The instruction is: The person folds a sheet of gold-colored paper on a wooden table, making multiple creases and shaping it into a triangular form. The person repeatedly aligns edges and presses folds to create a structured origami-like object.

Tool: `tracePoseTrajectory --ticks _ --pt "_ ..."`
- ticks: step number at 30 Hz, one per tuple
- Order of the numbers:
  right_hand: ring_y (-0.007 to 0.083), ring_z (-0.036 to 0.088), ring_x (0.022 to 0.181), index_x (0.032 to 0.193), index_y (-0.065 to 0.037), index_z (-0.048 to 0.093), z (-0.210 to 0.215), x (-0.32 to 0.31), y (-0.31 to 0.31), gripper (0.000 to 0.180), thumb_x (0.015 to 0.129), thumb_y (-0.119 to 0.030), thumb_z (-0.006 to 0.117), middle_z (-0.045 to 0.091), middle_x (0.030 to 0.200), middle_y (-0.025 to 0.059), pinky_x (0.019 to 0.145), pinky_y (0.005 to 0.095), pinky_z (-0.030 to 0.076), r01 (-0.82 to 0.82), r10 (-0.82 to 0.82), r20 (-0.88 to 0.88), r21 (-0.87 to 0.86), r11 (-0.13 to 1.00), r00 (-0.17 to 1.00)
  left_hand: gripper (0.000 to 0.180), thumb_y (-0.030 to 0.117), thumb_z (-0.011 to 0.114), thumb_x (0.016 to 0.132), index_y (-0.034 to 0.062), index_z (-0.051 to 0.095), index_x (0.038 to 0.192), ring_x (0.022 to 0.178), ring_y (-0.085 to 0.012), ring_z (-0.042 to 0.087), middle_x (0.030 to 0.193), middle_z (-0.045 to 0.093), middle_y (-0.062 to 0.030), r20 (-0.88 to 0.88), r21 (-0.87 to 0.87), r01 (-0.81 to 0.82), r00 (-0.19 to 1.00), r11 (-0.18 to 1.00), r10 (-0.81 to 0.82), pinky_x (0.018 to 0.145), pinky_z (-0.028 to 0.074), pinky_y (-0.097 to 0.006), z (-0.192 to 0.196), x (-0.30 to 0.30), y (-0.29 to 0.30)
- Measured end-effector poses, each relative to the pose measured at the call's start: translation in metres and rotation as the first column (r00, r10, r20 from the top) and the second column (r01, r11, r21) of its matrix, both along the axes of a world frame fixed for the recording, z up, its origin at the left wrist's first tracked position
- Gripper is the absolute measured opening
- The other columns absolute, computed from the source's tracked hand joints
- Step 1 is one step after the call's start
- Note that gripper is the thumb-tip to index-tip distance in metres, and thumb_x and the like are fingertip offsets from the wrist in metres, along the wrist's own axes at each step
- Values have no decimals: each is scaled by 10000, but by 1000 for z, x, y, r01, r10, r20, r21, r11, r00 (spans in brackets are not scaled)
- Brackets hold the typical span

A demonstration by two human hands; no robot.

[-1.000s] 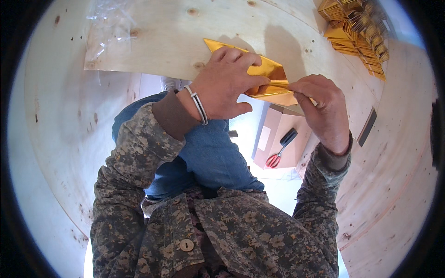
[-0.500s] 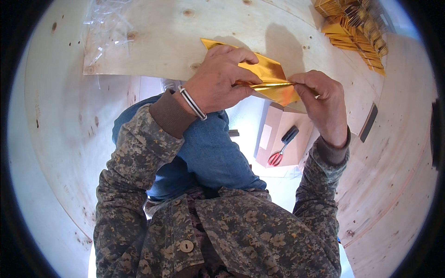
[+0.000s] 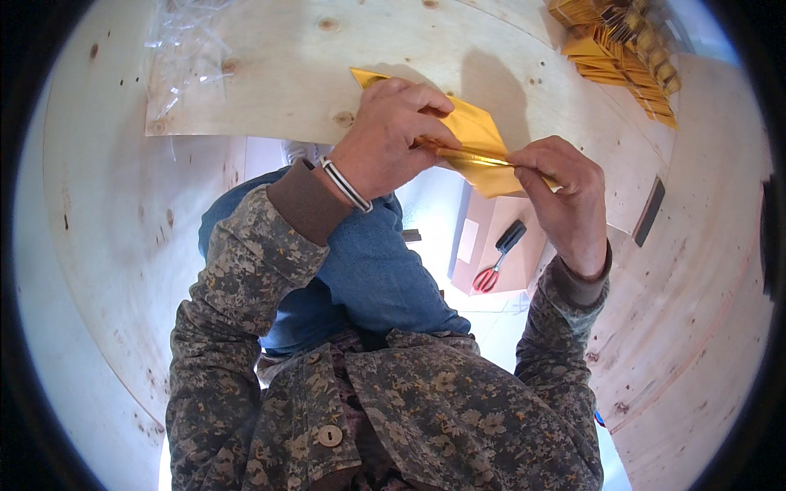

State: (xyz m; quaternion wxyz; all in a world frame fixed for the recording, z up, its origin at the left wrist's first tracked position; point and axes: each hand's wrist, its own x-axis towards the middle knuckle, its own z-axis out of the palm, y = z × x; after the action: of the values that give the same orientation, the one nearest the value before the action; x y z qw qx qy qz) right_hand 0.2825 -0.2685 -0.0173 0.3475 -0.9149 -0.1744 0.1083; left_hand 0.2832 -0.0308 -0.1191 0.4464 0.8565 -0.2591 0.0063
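Observation:
A sheet of shiny gold foil paper [image 3: 472, 119] is stretched between my two hands, with a raised crease running along its middle. My left hand [image 3: 396, 131] grips the sheet from the left, its fingers curled over the foil and the thumb below. At the right end of the crease, my right hand [image 3: 565, 188] pinches the paper between thumb and fingers. One pointed gold corner sticks out beyond the left knuckles. The foil is held just at the near edge of the plywood table [image 3: 278, 90].
Folded gold paper pieces [image 3: 626, 69] are stacked at the far right. Clear plastic wrapping [image 3: 188, 49] lies at the far left. Below the table edge, red-handled scissors [image 3: 486, 280] and a black object [image 3: 511, 236] rest on a cardboard box [image 3: 471, 266]. A dark strip [image 3: 649, 212] sits at right.
My right hand has shifted slightly down and left along the foil's crease. The sheet's near flap has tilted lower. My left hand keeps its hold.

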Motion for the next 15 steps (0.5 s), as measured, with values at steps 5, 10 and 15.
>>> tracePoseTrajectory --ticks 5,10,15 --pt "203 674 733 946 28 726 -7 -1 -1 111 854 54 668 693 842 121 668 290 537 91 -90 -57 5 996 994 387 114 819 742 114 726 1117 1139 -272 555 1193 665 -82 -1 -11 -6 1000 1000 6 1017 392 -426 3 1 2" --pt "131 667 791 972 33 711 -18 3 -3 123 912 69 610 692 869 86 727 246 544 179 -175 -126 21 984 977 301 127 742 845 75 695 1138 1105 -281 589 1158 671 -111 20 -4 15 1000 1000 -15 993 441 -413 9 4 8" --pt "226 688 701 954 14 675 -31 5 -3 80 896 -25 636 698 807 140 646 321 538 215 -210 -129 29 976 969 213 128 659 925 41 688 1117 968 -257 650 1094 675 -139 -92 -137 -89 993 987 77 854 550 -345 12 8 10"
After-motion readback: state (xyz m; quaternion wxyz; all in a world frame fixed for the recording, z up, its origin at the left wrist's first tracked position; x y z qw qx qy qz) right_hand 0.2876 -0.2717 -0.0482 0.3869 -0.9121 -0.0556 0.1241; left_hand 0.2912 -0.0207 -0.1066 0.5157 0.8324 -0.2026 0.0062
